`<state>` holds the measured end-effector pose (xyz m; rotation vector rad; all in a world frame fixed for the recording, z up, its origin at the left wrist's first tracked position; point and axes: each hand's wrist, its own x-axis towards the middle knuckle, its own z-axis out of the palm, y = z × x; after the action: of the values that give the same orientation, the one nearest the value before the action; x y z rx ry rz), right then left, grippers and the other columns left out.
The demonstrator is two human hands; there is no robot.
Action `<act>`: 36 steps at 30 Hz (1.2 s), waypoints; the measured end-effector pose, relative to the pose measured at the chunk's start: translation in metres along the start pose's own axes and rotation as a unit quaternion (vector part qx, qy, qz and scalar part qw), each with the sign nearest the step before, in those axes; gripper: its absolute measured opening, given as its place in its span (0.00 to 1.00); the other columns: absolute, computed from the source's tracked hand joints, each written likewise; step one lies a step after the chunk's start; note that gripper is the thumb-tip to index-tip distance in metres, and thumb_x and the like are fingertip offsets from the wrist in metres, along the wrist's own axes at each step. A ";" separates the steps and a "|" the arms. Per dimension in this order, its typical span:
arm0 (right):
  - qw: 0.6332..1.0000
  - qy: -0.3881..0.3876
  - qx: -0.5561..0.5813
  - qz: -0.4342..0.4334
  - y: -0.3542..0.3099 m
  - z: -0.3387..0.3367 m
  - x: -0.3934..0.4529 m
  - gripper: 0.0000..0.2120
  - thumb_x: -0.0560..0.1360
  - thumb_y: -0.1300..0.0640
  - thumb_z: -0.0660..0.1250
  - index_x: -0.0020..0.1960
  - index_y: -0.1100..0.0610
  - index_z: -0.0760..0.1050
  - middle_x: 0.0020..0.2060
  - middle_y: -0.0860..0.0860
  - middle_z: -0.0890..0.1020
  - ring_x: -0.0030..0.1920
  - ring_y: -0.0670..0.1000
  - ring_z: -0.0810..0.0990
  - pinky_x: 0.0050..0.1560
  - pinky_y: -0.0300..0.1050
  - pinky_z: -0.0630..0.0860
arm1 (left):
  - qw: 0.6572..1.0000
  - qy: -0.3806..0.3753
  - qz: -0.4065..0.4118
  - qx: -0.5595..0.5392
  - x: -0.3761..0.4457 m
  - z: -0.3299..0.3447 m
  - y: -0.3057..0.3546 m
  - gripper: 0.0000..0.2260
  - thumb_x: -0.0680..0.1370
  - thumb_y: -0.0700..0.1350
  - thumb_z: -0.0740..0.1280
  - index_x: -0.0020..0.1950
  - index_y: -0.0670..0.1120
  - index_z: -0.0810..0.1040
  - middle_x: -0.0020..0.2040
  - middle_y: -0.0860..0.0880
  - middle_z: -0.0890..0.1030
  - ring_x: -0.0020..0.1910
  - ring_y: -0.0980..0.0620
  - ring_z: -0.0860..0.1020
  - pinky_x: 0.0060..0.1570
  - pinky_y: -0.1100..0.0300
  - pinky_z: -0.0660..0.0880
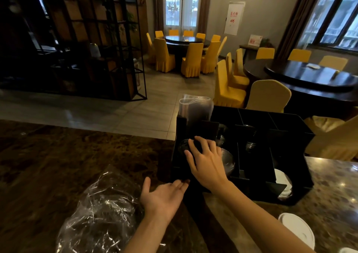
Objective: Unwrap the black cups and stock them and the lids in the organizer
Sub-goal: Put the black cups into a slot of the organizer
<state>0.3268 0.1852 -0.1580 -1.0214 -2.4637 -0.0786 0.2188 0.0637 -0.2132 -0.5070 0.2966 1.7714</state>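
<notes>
A black organizer [290, 122] with several compartments stands on the dark marble counter. My right hand [205, 159] reaches into its front-left slot, fingers curled over the top of a black cup stack [183, 146] lying there. My left hand [164, 196] hovers open, palm up, just in front of the organizer's front-left corner, holding nothing. Crumpled clear plastic wrap [100, 216] lies on the counter to the left. Clear lids [227, 159] sit in the slot beside the cups. White lids [283, 183] fill the front-right slot.
A clear-wrapped sleeve [194, 107] stands upright in the organizer's back-left compartment. Loose white lids [298, 229] lie on the counter at the lower right. Beyond the counter are round dark tables with yellow-covered chairs [268, 95] and a black metal shelf [100, 39].
</notes>
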 end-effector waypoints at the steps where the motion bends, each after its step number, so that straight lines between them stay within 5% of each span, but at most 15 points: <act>1: 1.000 0.016 -0.007 -0.014 0.000 0.000 -0.001 0.21 0.84 0.45 0.59 0.70 0.55 0.78 0.67 0.55 0.79 0.64 0.59 0.76 0.57 0.55 0.75 | 1.000 -0.002 0.000 0.001 0.000 0.000 0.001 0.49 0.76 0.63 0.62 0.81 0.38 0.38 0.81 0.30 0.46 0.79 0.28 0.48 0.78 0.33 0.48; 8: 0.997 0.022 0.011 -0.074 0.007 -0.004 -0.007 0.20 0.84 0.46 0.58 0.70 0.52 0.79 0.65 0.51 0.83 0.63 0.54 0.80 0.61 0.51 0.76 | 1.000 -0.011 0.009 0.010 -0.002 0.001 0.001 0.48 0.76 0.62 0.62 0.80 0.38 0.38 0.81 0.30 0.46 0.79 0.28 0.47 0.77 0.32 0.48; 25: 0.996 -0.050 0.016 -0.066 0.007 -0.007 -0.021 0.22 0.83 0.46 0.62 0.75 0.51 0.75 0.72 0.54 0.78 0.71 0.57 0.77 0.72 0.57 0.70 | 0.998 -0.018 0.009 0.060 -0.032 0.023 -0.009 0.46 0.78 0.64 0.59 0.81 0.35 0.43 0.80 0.29 0.51 0.80 0.30 0.50 0.78 0.38 0.47; 31: 0.995 -0.064 0.043 -0.057 0.006 -0.013 -0.023 0.24 0.84 0.44 0.58 0.79 0.48 0.69 0.78 0.52 0.72 0.77 0.55 0.70 0.77 0.55 0.62 | 0.991 -0.039 -0.005 0.131 -0.051 0.029 -0.011 0.45 0.77 0.65 0.60 0.82 0.40 0.44 0.80 0.30 0.53 0.78 0.29 0.56 0.77 0.39 0.53; 36: 0.994 -0.032 0.094 -0.042 0.001 -0.031 -0.031 0.23 0.84 0.44 0.59 0.78 0.47 0.70 0.78 0.51 0.72 0.77 0.55 0.69 0.75 0.55 0.65 | 0.970 -0.066 0.004 0.234 -0.081 0.049 -0.003 0.43 0.78 0.63 0.61 0.83 0.44 0.45 0.79 0.29 0.54 0.78 0.29 0.58 0.77 0.40 0.56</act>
<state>0.3593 0.1586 -0.1444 -0.8519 -2.5150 0.1593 0.2286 0.0176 -0.1305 -0.0497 0.6040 1.6608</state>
